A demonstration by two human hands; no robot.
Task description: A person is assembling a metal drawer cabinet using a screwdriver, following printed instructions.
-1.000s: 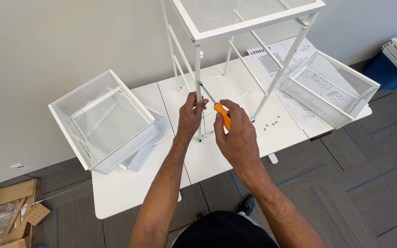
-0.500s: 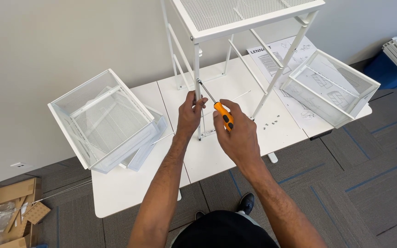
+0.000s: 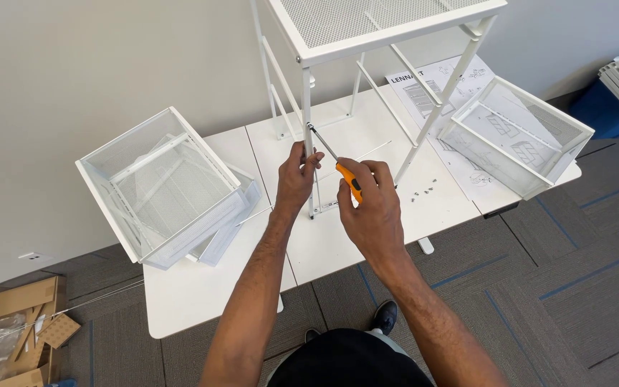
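A: In the head view, what step was it?

B: Driving a screw, I'd judge. The right hand [image 3: 370,208] was clamped on an orange screwdriver [image 3: 351,182], its tip at the white frame's front leg [image 3: 308,143]. The left hand [image 3: 296,178] gripped that leg just below the tip. The frame stood on the table [image 3: 202,287].

A: And around them?

B: A mesh basket [image 3: 159,186] lay left, another [image 3: 514,136] right, with loose screws [image 3: 421,191] nearby.

A: What did the next move call for?

B: Probably a steady leg and the tip seated squarely.
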